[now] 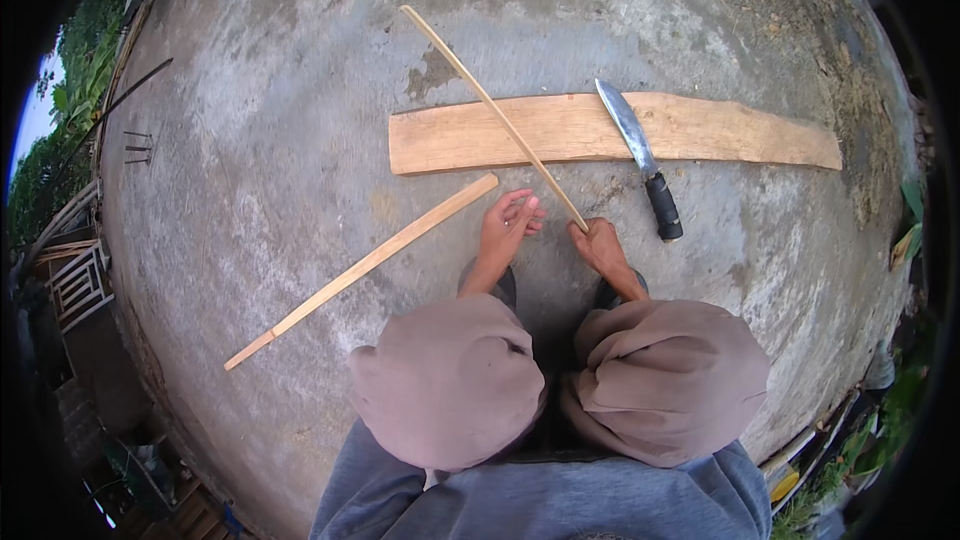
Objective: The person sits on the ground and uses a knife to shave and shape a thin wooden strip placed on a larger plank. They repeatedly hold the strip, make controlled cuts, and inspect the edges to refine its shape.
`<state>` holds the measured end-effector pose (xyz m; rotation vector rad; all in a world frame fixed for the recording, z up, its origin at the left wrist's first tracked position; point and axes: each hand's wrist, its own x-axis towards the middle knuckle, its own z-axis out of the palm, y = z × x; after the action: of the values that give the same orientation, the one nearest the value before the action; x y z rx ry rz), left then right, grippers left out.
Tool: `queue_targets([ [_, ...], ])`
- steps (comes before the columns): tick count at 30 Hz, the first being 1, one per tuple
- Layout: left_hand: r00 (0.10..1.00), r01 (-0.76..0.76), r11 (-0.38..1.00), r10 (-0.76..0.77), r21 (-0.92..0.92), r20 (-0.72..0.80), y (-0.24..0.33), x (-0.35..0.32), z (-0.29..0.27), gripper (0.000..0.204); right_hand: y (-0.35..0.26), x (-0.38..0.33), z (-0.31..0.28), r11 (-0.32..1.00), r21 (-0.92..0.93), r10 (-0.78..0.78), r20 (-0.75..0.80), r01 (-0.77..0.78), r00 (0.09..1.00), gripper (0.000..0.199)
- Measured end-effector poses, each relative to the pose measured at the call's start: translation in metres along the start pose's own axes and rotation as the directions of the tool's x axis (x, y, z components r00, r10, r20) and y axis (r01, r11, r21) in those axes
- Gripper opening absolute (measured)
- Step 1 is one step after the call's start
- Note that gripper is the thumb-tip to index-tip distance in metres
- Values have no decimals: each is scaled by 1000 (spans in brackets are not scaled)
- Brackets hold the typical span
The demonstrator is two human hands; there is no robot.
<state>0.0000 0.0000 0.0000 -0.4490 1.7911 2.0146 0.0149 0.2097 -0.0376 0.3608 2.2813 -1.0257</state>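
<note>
My right hand (601, 247) is closed round the near end of a thin bamboo strip (480, 95). The strip slants up and to the left, its far part passing over a long wooden plank (560, 125). Just left of it, my left hand (513, 223) is raised with its fingers partly curled and apart, holding nothing. A large knife (627, 125) with a black-wrapped handle rests across the plank, its handle on the concrete and its blade pointing away. On the ground to the left lies a second, wider strip (370, 262), its upper end close to my left hand.
Rough grey concrete (250, 140) spreads all round. Several dark rods or nails (138, 148) lie at the far left. A white slatted frame (80, 285) stands beyond the left edge. My bent knees, in brownish cloth (450, 380), are close behind my hands.
</note>
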Motion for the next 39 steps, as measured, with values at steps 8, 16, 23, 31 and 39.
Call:
queue_targets([
  [8,994,13,1000,-16,-26,-110,-17,-6,-15,40,-5,-1,21,947,265,139,166,-180,976,53],
  [16,996,34,998,-30,58,-78,-16,-2,-7,37,-16,-10,-2,638,659,128,420,-399,899,37],
  [23,998,33,998,-30,58,-49,-18,1,-5,35,-16,-17,-1,574,750,57,365,-330,929,36],
  [31,996,72,995,-68,66,-51,-19,-3,-7,33,-21,-16,0,604,700,126,387,-380,914,40],
  [39,997,75,996,-73,57,-32,-19,1,-7,32,-12,-12,7,637,701,127,315,-321,940,29],
])
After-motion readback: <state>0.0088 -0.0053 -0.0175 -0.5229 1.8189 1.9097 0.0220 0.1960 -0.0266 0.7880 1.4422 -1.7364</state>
